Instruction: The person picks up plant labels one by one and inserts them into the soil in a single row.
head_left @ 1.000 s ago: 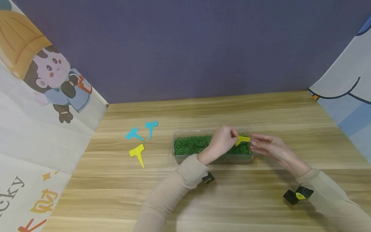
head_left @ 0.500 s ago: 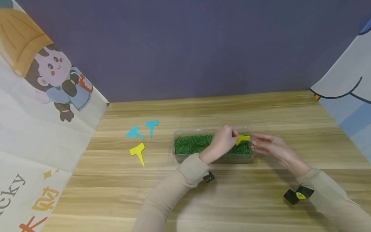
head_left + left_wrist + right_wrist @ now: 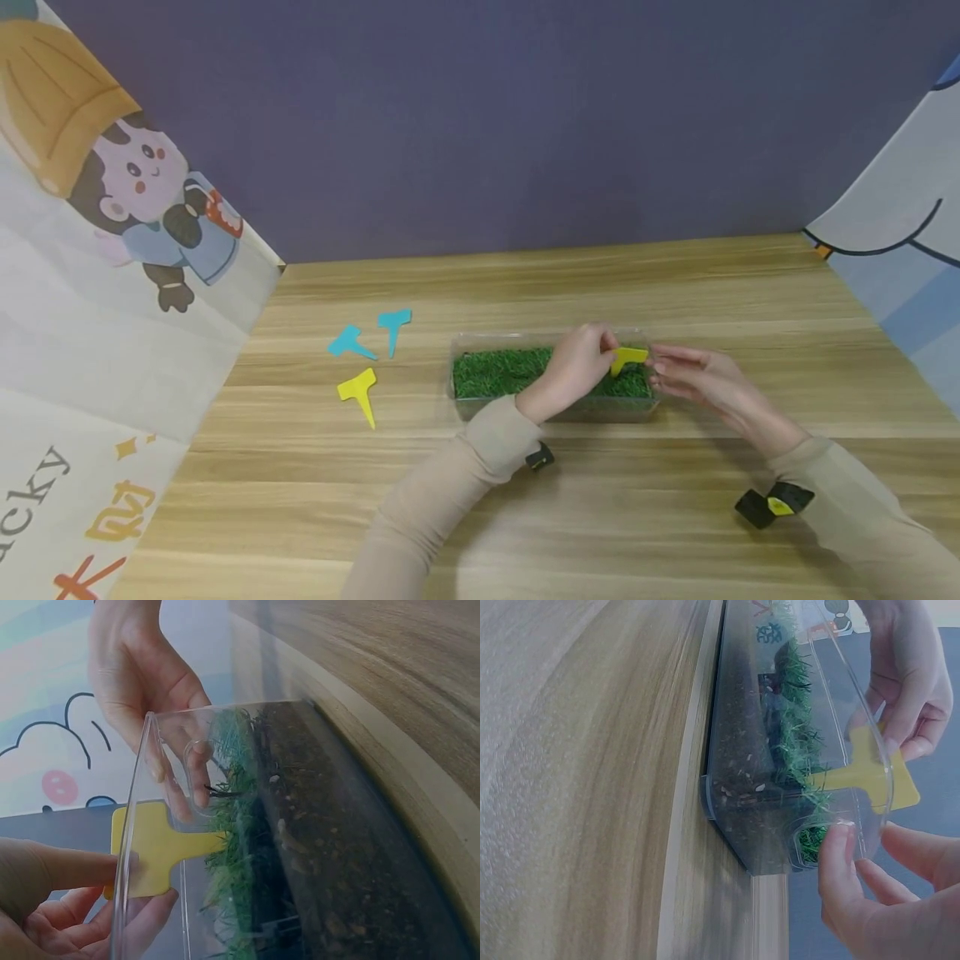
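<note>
In the head view my left hand [image 3: 573, 367] pinches a yellow T-shaped plant label [image 3: 628, 357] by its wide top. The label's stem points down into green artificial grass [image 3: 498, 372] inside a clear plastic planter box [image 3: 551, 410]. Seen from the left wrist, the thumb and fingers clasp the yellow label [image 3: 150, 844] near the box's rim, and the stem tip is hidden in the grass. My right hand [image 3: 712, 387] holds the box's right end, thumb and fingers about the end wall by an oval cutout, as the right wrist view shows.
Two blue plant labels [image 3: 393, 325] and another yellow plant label [image 3: 362, 392] lie flat on the wooden table [image 3: 637, 517], left of the box. A dark blue wall [image 3: 480, 125] stands behind the table, and printed sheets flank it.
</note>
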Available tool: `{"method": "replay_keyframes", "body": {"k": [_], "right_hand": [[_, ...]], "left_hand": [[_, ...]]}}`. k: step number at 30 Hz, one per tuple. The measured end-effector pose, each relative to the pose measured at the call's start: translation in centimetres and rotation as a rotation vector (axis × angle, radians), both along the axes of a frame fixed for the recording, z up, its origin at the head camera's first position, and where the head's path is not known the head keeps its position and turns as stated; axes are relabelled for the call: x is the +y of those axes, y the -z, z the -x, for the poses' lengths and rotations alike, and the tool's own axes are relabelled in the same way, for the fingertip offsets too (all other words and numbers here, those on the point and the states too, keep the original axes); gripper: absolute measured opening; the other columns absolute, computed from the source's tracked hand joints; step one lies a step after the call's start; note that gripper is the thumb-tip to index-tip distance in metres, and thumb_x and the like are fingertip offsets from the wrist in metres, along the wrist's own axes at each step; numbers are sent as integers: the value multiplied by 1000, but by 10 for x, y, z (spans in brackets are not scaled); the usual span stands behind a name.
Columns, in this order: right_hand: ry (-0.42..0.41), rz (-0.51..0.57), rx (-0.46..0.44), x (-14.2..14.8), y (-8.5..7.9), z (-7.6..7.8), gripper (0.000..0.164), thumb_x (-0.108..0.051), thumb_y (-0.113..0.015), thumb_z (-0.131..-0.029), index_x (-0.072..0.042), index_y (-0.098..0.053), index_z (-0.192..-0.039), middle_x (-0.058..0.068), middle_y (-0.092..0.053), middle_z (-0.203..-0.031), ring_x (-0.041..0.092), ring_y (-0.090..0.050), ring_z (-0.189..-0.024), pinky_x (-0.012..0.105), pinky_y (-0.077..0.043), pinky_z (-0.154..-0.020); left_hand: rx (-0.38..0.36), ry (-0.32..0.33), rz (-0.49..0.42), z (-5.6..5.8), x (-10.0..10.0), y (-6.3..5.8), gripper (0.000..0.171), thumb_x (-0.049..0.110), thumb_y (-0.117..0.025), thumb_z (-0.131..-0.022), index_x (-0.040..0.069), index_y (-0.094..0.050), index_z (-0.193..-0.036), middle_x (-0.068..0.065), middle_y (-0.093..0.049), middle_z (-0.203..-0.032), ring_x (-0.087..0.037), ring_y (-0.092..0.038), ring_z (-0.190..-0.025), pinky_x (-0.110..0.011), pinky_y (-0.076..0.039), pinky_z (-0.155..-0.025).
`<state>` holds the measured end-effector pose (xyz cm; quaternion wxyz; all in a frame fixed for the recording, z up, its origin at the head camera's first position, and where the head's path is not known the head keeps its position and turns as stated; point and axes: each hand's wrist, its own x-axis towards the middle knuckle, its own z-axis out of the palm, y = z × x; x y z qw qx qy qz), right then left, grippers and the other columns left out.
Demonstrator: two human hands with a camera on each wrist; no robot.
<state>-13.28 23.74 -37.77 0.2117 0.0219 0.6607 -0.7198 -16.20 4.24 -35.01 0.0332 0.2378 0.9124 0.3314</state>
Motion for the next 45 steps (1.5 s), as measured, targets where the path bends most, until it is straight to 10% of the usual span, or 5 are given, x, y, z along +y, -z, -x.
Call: {"method": "replay_keyframes", "body": {"k": [45], "right_hand": [[10,43,-9,0,0,0,63,-9,-61,-83,5,-26,-133,-8,-63,-97,14,-61,-92,26,-45,-84]], "left_hand": [[23,64,222,-11,-66,-15,35,24,-61,-83,8,-58,-114,-5,-60,-110,-16,-57,-98,-25,-48,-80]]}}
